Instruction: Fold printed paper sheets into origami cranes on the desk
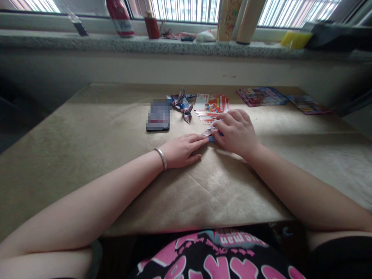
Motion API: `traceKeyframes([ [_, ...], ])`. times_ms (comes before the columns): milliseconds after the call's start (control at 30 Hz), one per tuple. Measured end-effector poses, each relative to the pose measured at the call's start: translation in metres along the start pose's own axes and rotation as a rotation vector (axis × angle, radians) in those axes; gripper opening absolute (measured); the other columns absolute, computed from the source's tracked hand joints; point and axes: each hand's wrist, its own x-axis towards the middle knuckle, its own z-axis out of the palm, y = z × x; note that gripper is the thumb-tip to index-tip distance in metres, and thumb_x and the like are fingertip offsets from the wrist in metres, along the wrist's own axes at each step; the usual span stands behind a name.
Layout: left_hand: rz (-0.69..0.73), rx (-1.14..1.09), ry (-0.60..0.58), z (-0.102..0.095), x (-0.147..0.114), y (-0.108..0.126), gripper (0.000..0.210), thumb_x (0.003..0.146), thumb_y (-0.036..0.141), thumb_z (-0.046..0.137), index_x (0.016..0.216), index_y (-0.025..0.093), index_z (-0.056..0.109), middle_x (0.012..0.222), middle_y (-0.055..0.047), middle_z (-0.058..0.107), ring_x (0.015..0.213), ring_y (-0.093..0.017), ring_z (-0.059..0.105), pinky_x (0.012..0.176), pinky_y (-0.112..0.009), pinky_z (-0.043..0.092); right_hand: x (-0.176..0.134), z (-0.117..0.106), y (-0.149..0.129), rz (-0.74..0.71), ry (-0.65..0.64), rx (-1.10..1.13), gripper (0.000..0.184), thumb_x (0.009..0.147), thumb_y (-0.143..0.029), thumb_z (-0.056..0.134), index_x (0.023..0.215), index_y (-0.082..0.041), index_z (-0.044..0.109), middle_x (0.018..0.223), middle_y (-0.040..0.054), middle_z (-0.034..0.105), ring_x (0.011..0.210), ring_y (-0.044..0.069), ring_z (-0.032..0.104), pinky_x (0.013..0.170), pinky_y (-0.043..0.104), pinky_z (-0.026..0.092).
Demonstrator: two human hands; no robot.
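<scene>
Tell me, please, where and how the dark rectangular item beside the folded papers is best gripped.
Probably across the two long edges of the dark rectangular item, from the near side and above: it lies flat, one short end faces the camera, and the folded papers sit close by its far right corner.

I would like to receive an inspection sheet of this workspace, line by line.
Surface: beige table, faintly creased in front.
Job's things: blue-and-white paper piece, partly hidden.
Clutter: dark rectangular object, blurred; folded patterned papers; red-and-white cards; colourful printed cards, at right.
Hands: left hand extended, reaching the paper piece's edge; right hand curled over it, grip unclear.
Cables: nothing seen.
Surroundings: stone windowsill holding red bottle, yellow block; window behind.
</scene>
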Motion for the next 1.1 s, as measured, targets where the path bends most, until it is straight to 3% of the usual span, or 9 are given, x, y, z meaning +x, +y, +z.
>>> traceKeyframes([
  [133,0.019,0.01,-0.018,0.002,0.001,0.001,0.055,0.094,0.033,0.051,0.144,0.009,0.044,0.145,-0.018,0.048,0.133,-0.028,0.048,0.112,-0.043,0.042,0.002,0.007,-0.007,-0.058,-0.047,0.023,0.034,0.097,-0.04,0.042,0.1,-0.023,0.071,0.114,0.0068,0.068,0.111,0.028,0.051,0.104,0.043,0.029],
  [333,0.024,0.039,-0.019,-0.002,-0.001,0.0,0.05,0.094,0.031,0.052,0.139,0.01,0.05,0.141,-0.017,0.053,0.127,-0.027,0.053,0.108,-0.04,0.046,0.006,0.021,-0.002,-0.006,-0.196,0.131,0.034,0.097,-0.042,0.045,0.092,-0.02,0.07,0.101,0.0082,0.07,0.102,0.025,0.057,0.097,0.039,0.034],
  [933,-0.04,0.175,0.02,-0.006,-0.001,0.004,0.045,0.094,0.031,0.05,0.133,0.01,0.057,0.13,-0.013,0.062,0.119,-0.027,0.057,0.104,-0.041,0.05,0.011,0.035,0.014,0.139,-0.316,0.271,0.024,0.089,-0.041,0.054,0.086,-0.021,0.066,0.101,0.0099,0.068,0.104,0.028,0.056,0.09,0.04,0.039],
  [1100,-0.05,0.193,-0.003,-0.007,0.001,0.005,0.044,0.094,0.033,0.05,0.132,0.013,0.058,0.129,-0.011,0.063,0.117,-0.026,0.058,0.101,-0.041,0.05,0.015,0.038,0.018,0.171,-0.343,0.309,0.027,0.089,-0.044,0.057,0.083,-0.02,0.066,0.098,0.008,0.071,0.096,0.025,0.061,0.084,0.036,0.04],
])
